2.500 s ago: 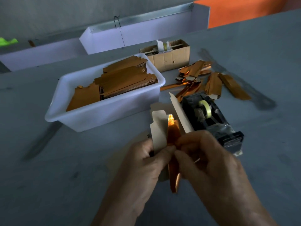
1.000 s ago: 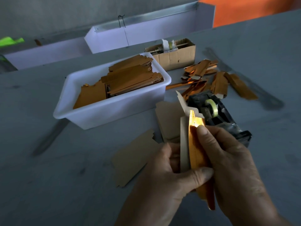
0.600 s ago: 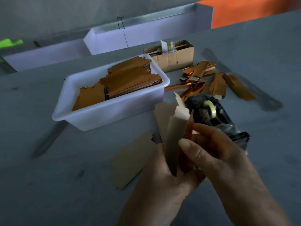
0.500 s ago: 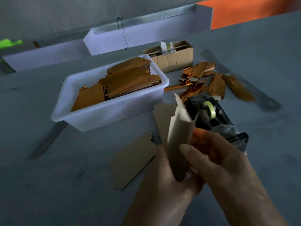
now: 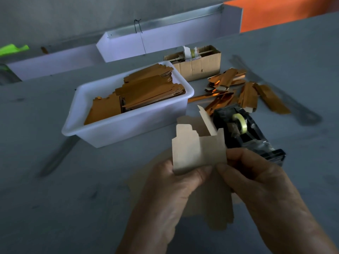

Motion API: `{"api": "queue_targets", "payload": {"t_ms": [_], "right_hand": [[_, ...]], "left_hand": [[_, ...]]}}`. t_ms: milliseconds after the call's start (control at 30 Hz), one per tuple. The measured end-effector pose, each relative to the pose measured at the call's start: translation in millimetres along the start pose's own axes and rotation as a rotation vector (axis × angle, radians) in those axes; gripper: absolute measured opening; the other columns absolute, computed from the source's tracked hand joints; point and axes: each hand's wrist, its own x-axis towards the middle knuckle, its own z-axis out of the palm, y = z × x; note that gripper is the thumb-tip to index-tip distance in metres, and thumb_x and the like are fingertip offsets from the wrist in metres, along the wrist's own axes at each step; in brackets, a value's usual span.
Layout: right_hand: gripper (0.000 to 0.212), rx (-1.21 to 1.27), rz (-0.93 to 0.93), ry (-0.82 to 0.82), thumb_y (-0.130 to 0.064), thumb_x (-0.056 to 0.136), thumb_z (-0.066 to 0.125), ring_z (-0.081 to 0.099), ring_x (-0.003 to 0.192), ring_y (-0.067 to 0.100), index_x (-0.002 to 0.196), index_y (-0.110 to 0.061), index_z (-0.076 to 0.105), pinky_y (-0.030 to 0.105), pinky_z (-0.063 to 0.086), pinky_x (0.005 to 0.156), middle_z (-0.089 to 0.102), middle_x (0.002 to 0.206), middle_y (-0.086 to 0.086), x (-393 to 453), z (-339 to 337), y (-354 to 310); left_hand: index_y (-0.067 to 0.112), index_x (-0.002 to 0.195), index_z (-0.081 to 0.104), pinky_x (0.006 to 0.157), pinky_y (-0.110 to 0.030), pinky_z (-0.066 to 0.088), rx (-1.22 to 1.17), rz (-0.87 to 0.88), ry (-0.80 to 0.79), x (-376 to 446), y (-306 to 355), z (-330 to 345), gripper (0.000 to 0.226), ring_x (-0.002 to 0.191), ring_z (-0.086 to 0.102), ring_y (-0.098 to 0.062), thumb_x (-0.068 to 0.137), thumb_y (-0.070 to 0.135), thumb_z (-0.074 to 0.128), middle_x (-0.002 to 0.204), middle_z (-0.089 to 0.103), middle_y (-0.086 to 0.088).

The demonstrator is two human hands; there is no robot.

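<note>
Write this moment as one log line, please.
left hand: pinches carton blank | right hand: pinches same blank | blank: held up, plain side showing | behind: tape dispenser, white tub

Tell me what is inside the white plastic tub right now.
The white plastic tub holds stacks of flat orange carton blanks, piled above the rim toward its right end. Whatever lies beneath the stacks is covered.

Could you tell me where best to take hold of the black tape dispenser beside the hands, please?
Probably from above, across the long flat sides of the tape dispenser, just nearer than the tape roll. The body is narrow and lies flat on the table, so a pinch across it should hold.
</note>
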Motion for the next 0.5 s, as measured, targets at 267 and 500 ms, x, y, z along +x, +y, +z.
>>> {"api": "queue_targets", "payload": {"t_ms": [267, 500], "right_hand": [[0.020, -0.511, -0.246, 0.245, -0.028, 0.065, 0.074, 0.056, 0.070, -0.003, 0.080, -0.030, 0.061, 0.000, 0.037, 0.058, 0.060, 0.059, -0.008, -4.1, 8.8, 5.4], [0.022, -0.463, -0.445, 0.159, -0.029, 0.080, 0.068, 0.059, 0.065, 0.002, 0.099, -0.035, 0.058, 0.008, 0.045, 0.058, 0.059, 0.071, -0.013, -8.8, 11.7, 8.2]], "left_hand": [[0.032, 0.081, 0.075, 0.068, -0.042, 0.060, 0.092, 0.003, 0.149, -0.9, -4.9, 7.6, 0.024, 0.066, 0.072, -0.016, 0.059, 0.040, 0.071, 0.068, 0.074, 0.002], [0.024, 0.078, 0.074, 0.064, -0.058, 0.057, 0.104, -0.005, 0.137, -3.1, 0.0, 9.7, 0.022, 0.068, 0.072, -0.032, 0.062, 0.035, 0.065, 0.067, 0.073, -0.007]]}}
